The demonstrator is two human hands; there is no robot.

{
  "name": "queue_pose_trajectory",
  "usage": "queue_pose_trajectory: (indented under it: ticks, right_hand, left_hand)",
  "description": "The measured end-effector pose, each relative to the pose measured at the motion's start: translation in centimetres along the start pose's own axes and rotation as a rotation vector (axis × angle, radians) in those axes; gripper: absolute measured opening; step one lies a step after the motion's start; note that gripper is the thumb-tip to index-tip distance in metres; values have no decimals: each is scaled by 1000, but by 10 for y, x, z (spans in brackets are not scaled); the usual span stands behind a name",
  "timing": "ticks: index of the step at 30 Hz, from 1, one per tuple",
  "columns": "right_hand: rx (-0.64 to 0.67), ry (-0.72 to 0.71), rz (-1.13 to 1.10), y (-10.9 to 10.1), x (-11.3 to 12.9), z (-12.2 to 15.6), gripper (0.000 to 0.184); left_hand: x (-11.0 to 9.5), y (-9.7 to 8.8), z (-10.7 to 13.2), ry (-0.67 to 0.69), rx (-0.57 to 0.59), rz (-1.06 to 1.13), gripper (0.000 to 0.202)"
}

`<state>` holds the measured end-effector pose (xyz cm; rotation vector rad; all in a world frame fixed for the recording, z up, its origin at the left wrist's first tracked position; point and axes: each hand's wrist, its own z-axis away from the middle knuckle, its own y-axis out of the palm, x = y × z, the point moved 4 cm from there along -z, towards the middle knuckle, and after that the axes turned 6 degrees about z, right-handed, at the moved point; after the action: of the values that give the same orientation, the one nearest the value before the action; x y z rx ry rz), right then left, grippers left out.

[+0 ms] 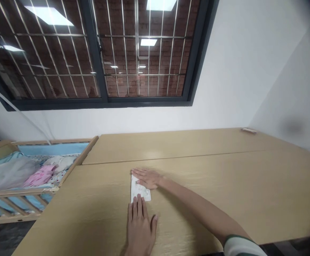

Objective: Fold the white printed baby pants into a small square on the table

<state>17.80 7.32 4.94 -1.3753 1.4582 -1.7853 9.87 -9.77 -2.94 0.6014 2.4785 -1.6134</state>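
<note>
Sheet [143, 193], white and dark-specked, on a wood-toned tabletop [224, 192]

Just below and left of the frame's middle, flat on the tabletop: the sheet, its specks too small to make out. Cannot tell whether paper or cloth.

Across the sheet's upper edge, the right hand [148, 179], palm down and slightly blurred, fingers outstretched toward the left and close together, laid over the sheet rather than curled round it. Behind it, a forearm [205, 209] slanting to the lower right, into a white sleeve [241, 246] with dark green trim.

Over the sheet's lower edge, the left hand [140, 227], back upward, fingers straight and pointing up the frame, thumb spread to the right, apart from the sheet. Flat contact from above with both hands, without a grip.

Toward the far right end of the tabletop, a small pale flat object [249, 130], not identifiable.

At the left edge of the frame, beside the tabletop, a wooden crib [18, 193] with blue lining [53, 148], pink cloth [41, 176] and pale bedding [61, 163]. Across the top, a dark-framed window [146, 103] with metal bars, bright reflections and brickwork beyond. At upper right, white wall [237, 64].
</note>
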Motion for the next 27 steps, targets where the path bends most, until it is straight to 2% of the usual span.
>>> queue_pose_trajectory:
  ticks: [4, 7, 9, 11, 13, 16, 18, 22, 25, 27]
  right_hand:
    - [-9, 85, -29, 1, -23, -9, 57]
    - [12, 76, 14, 4, -22, -9, 61]
    - [1, 97, 39, -3, -18, -7, 64]
    - [-88, 159, 33, -17, -16, -6, 66]
    - [-227, 255, 12, -34, -17, -4, 62]
    - [-333, 363, -7, -45, -21, -3, 43]
    - [-322, 394, -15, -40, -23, -2, 30]
    - [-278, 449, -39, -22, -20, 2, 11]
    - [-298, 462, -39, -20, -4, 4, 7]
    - [-327, 457, -36, -23, 14, 4, 6]
  left_hand:
    - [-7, -4, 1, -8, -4, 14, 70]
    - [-8, -12, 0, -26, 3, 31, 66]
    - [-2, -22, -5, -54, 18, 60, 61]
    - [11, -36, -12, -159, 17, 82, 55]
    - [26, -51, -23, -327, 36, 64, 50]
    - [39, -63, -44, -483, 161, -14, 48]
    - [40, -64, -58, -493, 223, -39, 46]
    - [36, -57, -73, -464, 255, 3, 39]
    - [34, -59, -76, -443, 256, 61, 35]
    - [37, -69, -74, -418, 251, 108, 32]
